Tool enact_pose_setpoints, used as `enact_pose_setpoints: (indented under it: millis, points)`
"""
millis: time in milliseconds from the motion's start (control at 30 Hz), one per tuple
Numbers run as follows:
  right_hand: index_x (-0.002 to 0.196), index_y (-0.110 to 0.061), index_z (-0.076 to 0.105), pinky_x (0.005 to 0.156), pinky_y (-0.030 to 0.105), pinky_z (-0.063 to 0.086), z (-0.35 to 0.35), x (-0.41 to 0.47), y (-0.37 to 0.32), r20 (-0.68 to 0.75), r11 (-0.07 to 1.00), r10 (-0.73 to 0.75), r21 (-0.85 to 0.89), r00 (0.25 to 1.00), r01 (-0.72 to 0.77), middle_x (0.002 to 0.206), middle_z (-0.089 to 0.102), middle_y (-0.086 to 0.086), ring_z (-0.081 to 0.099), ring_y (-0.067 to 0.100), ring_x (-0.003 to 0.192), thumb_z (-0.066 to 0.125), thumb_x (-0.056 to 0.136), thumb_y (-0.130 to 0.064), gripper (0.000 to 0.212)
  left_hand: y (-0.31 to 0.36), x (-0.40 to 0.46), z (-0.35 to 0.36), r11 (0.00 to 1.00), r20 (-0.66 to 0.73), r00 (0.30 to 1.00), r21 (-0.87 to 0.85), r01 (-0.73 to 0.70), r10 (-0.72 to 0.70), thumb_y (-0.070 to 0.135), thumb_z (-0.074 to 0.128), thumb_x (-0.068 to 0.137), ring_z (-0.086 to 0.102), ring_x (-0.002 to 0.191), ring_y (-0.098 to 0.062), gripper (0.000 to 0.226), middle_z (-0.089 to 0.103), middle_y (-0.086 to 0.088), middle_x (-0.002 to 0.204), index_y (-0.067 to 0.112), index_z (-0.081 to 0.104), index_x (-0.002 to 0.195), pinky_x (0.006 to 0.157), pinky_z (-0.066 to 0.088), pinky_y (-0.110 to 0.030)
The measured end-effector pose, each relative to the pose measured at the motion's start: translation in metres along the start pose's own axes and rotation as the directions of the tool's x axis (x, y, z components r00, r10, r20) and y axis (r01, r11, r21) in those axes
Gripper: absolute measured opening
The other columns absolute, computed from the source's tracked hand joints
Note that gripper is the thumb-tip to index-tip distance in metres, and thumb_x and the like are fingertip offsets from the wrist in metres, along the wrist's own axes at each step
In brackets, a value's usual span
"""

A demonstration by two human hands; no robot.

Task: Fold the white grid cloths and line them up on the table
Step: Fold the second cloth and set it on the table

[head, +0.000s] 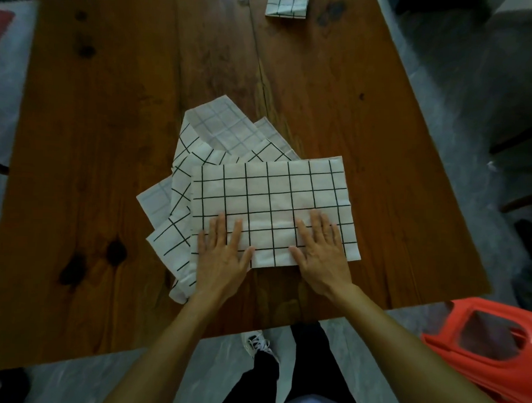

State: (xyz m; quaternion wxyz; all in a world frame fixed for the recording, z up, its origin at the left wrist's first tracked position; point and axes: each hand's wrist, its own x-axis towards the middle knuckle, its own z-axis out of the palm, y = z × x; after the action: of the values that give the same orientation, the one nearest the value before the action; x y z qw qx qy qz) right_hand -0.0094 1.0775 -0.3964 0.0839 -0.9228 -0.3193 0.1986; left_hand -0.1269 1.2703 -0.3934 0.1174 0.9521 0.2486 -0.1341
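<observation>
One cloth done, pile still to fold

My left hand (223, 254) and right hand (321, 251) press flat, fingers straight, on the top cloth (270, 201) of the pile (181, 180) mid-counter (95, 120); one folded cloth (285, 4) sits at the far edge (most remain).

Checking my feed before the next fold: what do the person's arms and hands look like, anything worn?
Both forearms are bare, with no sleeves in view. The left hand and right hand show no gloves, rings, watch or wristband. Nothing is marked on them.
</observation>
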Motion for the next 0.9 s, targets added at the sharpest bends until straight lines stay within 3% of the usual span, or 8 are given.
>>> enact_pose_setpoints:
  millis: [367,733,900]
  points:
    - [0.153,-0.032,0.000,0.116,0.034,-0.018,-0.003,0.011,0.004,-0.053,0.999,-0.026,0.025,0.998,0.027,0.160,-0.019,0.003,-0.024,0.016,0.145,0.014,0.094,-0.063,0.067,0.011,0.001,0.008,0.998,-0.078,0.996,-0.047,0.040,-0.044,0.064,0.009,0.090,-0.025,0.143,-0.020,0.074,-0.024,-0.007,0.156,0.024,-0.004,0.152,0.114,-0.019,-0.042]
    - [0.152,-0.032,-0.001,0.117,0.040,-0.015,-0.006,0.011,-0.001,-0.053,1.000,-0.007,0.009,0.999,0.008,0.160,-0.018,0.006,-0.023,0.020,0.146,0.016,0.094,-0.061,0.066,0.009,0.003,0.012,0.998,-0.096,0.993,0.011,0.065,-0.064,0.067,0.003,0.090,-0.018,0.145,-0.024,0.076,-0.019,-0.008,0.158,0.024,-0.001,0.152,0.114,-0.012,-0.050]
    - [0.153,-0.025,0.012,0.118,0.044,-0.009,0.004,0.029,-0.049,-0.073,0.971,-0.239,-0.018,0.968,0.238,0.161,-0.007,0.009,-0.013,0.025,0.148,0.020,0.099,-0.042,0.056,0.009,0.005,0.017,0.998,-0.115,0.992,0.035,0.058,-0.054,0.067,0.009,0.091,-0.011,0.146,-0.028,0.076,-0.014,-0.010,0.159,0.023,-0.001,0.152,0.115,-0.005,-0.054]
